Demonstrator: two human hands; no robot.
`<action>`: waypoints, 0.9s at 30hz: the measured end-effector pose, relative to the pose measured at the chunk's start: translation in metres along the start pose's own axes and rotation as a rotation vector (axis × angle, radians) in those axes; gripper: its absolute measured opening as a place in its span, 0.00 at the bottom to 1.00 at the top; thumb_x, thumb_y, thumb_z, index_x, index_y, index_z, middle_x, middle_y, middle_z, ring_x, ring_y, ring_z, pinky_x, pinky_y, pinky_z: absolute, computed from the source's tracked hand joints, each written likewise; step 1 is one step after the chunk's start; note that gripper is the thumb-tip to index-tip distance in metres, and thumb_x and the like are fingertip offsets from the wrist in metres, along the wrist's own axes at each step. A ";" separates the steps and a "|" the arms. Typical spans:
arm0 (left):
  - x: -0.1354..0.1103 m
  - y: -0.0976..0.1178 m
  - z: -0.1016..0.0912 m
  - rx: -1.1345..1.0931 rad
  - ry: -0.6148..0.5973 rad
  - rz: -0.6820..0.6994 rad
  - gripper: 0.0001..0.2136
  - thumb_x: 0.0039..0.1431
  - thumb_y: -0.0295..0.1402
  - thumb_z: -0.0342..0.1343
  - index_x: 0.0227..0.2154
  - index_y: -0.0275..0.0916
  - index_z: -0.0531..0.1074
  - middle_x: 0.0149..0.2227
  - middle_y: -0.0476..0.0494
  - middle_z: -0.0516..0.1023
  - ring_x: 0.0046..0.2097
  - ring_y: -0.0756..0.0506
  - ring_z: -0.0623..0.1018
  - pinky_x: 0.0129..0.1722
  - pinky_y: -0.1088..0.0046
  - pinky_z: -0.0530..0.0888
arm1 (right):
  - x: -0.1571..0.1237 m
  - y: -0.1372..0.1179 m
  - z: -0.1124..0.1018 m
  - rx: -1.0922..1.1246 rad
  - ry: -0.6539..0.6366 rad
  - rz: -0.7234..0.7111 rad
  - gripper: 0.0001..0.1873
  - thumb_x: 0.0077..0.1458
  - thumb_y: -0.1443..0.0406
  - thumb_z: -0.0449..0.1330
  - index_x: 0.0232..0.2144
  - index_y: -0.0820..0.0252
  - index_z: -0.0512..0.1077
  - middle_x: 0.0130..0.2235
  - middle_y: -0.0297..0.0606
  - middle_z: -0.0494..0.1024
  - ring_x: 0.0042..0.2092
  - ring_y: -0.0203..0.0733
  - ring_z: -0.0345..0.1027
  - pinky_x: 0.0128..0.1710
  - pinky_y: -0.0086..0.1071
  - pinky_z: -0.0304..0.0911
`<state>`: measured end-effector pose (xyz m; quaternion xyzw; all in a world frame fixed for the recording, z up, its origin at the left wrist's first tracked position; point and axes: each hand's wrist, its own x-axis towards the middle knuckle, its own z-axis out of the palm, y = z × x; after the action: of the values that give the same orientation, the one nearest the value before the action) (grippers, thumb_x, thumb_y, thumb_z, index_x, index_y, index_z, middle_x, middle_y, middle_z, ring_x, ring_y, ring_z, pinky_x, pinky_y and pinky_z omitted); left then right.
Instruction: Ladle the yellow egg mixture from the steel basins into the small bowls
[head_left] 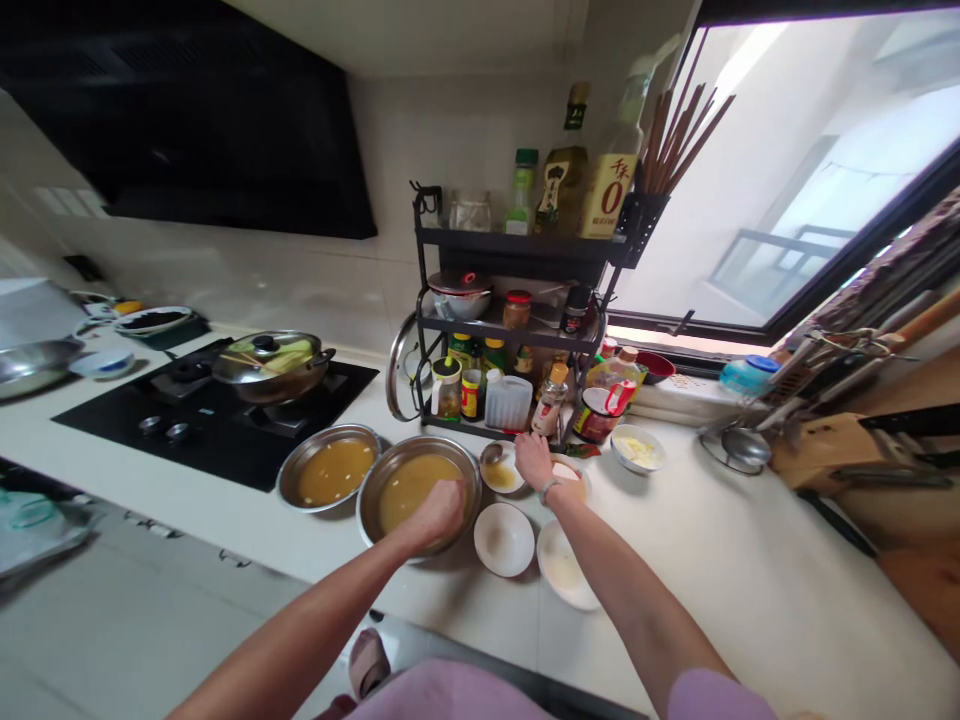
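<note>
**Left hand in the batter bowl, right hand among the small dishes**

The step in hand looked like working a yellow-brown liquid by hand; the left hand (436, 514) was down inside the large steel bowl (420, 443), which stood near the front edge of the bench (712, 560), just right of the hob (217, 415); its fingers were curled shut at the liquid's surface, though whether they closed on anything could not be made out from this angle. The right hand (534, 460) lay open, palm down, fingers stretched toward the foot of the spice rack (517, 245) at the bench's back edge; it was beside a small sauce bowl (486, 478) holding a spoon, and its wrist crossed another small dish (581, 480). A second steel bowl (330, 430) of the same liquid touched the first on its hob side; two white bowls (504, 540) (564, 575) sat between the person's arms toward the front edge; a bowl of pale yellow pieces (637, 448) stood apart, further along; a lidded wok (274, 365) rested on the hob.

Any next move would, in my judgement, call for a short, low reach; the dishes were packed close, so the right hand had little room to lift one without knocking its neighbour, and a wet left hand would drip across them.
</note>
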<state>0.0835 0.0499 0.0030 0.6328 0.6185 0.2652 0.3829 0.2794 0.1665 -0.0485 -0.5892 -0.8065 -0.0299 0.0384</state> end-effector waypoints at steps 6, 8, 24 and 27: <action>0.007 -0.004 0.011 -0.173 -0.091 -0.149 0.12 0.44 0.14 0.53 0.17 0.39 0.67 0.18 0.50 0.64 0.30 0.45 0.72 0.35 0.70 0.66 | -0.004 -0.003 0.000 0.029 0.019 -0.001 0.15 0.59 0.73 0.48 0.43 0.66 0.72 0.47 0.52 0.74 0.50 0.51 0.59 0.49 0.41 0.50; 0.009 -0.002 0.010 -0.254 -0.154 -0.245 0.10 0.45 0.16 0.53 0.18 0.38 0.68 0.17 0.50 0.66 0.25 0.48 0.69 0.27 0.74 0.64 | -0.004 -0.004 -0.001 0.036 0.020 -0.002 0.15 0.59 0.73 0.48 0.42 0.66 0.72 0.47 0.52 0.74 0.50 0.51 0.59 0.49 0.41 0.50; 0.003 -0.008 -0.013 -0.910 -0.217 -0.505 0.04 0.51 0.21 0.57 0.29 0.33 0.68 0.20 0.50 0.69 0.16 0.58 0.62 0.13 0.85 0.52 | -0.004 -0.001 -0.002 0.079 0.009 0.030 0.15 0.60 0.72 0.48 0.42 0.65 0.73 0.45 0.52 0.75 0.48 0.51 0.61 0.48 0.40 0.51; -0.003 -0.007 -0.022 -0.962 -0.202 -0.512 0.06 0.50 0.21 0.58 0.31 0.33 0.68 0.20 0.49 0.69 0.16 0.58 0.62 0.12 0.86 0.52 | -0.005 -0.001 -0.002 0.079 0.014 0.032 0.14 0.60 0.71 0.48 0.42 0.65 0.73 0.45 0.52 0.75 0.48 0.51 0.61 0.48 0.40 0.50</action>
<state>0.0618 0.0495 0.0101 0.2385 0.5220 0.3542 0.7383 0.2797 0.1616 -0.0469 -0.6000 -0.7971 -0.0014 0.0676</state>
